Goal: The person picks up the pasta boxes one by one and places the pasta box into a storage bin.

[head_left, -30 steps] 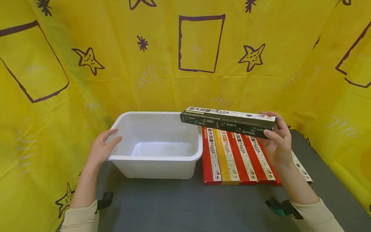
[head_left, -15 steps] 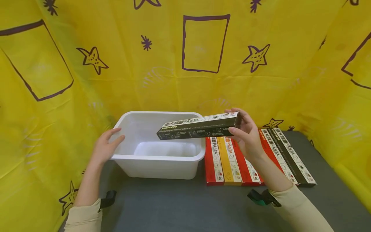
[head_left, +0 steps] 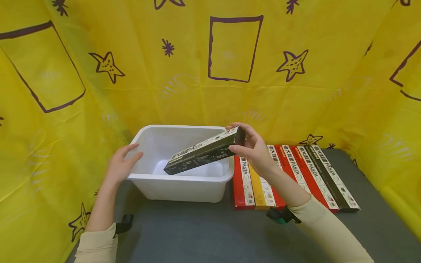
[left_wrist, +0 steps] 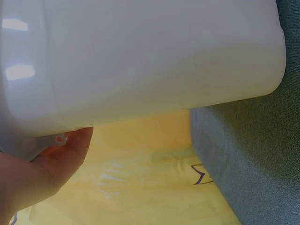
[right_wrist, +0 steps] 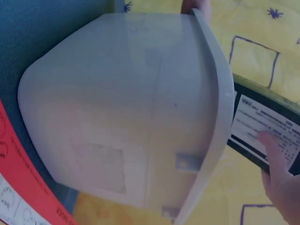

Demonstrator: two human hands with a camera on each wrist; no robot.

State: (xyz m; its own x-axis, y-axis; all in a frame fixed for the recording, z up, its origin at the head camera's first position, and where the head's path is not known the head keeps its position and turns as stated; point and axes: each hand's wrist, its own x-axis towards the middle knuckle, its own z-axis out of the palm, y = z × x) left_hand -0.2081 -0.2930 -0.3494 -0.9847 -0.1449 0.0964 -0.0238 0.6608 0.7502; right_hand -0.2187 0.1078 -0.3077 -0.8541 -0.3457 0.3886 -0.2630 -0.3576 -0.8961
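My right hand (head_left: 254, 151) grips the right end of a long black pasta box (head_left: 204, 151), thumb on its near side. The box tilts, its far-left end lower and inside the opening of a white plastic bin (head_left: 177, 190). In the right wrist view, the box (right_wrist: 262, 124) shows a white printed label under my thumb, beyond the bin's rim (right_wrist: 225, 93). My left hand (head_left: 122, 163) holds the bin's left rim, thumb and a finger over the edge. In the left wrist view, fingers (left_wrist: 70, 154) of that hand curl beneath the rim beside a small tab.
To the right of the bin, several pasta boxes lie side by side: red ones (head_left: 243, 186), a yellow one (head_left: 258, 186) and a black one (head_left: 332, 179). A dark grey tabletop (head_left: 197, 233) lies under everything. Yellow patterned cloth (head_left: 184, 98) hangs behind and at both sides.
My right hand has carried the black pasta box leftward from above the row to over the bin, tipping its left end down inside. My left hand stays at the bin's rim.
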